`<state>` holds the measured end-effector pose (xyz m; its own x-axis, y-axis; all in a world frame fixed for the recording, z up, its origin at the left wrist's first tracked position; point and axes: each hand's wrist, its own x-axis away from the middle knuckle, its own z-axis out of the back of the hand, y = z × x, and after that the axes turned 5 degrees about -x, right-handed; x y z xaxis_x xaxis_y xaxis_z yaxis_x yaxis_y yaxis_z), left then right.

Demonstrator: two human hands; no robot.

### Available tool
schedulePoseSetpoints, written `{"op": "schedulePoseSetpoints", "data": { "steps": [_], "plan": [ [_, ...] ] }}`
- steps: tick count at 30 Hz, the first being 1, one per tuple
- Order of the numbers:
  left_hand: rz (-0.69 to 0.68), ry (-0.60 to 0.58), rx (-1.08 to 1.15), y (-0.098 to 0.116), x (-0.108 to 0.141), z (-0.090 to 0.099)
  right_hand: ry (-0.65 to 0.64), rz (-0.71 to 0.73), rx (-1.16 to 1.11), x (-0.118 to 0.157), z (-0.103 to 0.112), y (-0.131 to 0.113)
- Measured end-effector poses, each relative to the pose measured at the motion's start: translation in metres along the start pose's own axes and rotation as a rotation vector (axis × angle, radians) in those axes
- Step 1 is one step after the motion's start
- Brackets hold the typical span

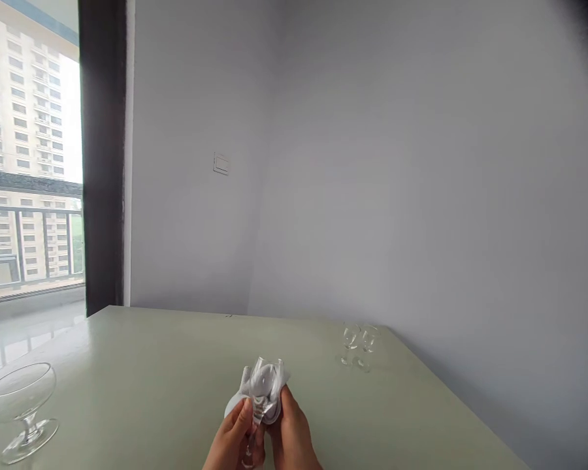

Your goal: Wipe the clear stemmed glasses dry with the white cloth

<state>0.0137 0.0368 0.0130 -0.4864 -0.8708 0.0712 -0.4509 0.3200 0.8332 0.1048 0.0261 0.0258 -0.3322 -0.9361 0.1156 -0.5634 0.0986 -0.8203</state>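
A small clear stemmed glass (266, 367) is held low in the middle of the head view, tilted, its rim upward. My left hand (231, 436) is closed around its stem, with the thumb on the near side. My right hand (294, 431) is closed on a thin white cloth (283, 378) pressed against the right side of the bowl. A rounded white object (234, 403) shows just behind the glass; the hands partly hide it, and I cannot tell its kind.
Two small stemmed glasses (349, 338) stand upright near the far right corner of the pale green table (166, 378). At the left front stands a wide-bowled goblet (28, 418), with a sliver of another glass at the frame edge. Grey walls border the table.
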Motion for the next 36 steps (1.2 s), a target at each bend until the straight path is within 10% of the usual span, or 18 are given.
{"op": "schedulePoseSetpoints", "data": {
  "steps": [7,15,20,27,36],
  "plan": [
    [-0.084,0.267,-0.100,0.000,0.003,-0.002,0.114,0.393,0.436,0.012,0.007,0.032],
    [-0.263,0.426,-0.524,-0.006,0.005,0.006,0.041,0.496,0.485,0.017,-0.002,0.047],
    [-0.330,0.370,-0.738,0.004,0.001,0.017,0.021,0.462,0.522,0.018,0.000,0.037],
    [-0.269,0.262,-0.457,0.011,-0.004,0.012,-0.084,0.460,0.666,0.016,0.013,0.015],
    [-0.104,0.187,-0.171,0.031,0.009,0.007,-0.220,1.182,1.200,0.017,0.019,0.017]
  ]
}}
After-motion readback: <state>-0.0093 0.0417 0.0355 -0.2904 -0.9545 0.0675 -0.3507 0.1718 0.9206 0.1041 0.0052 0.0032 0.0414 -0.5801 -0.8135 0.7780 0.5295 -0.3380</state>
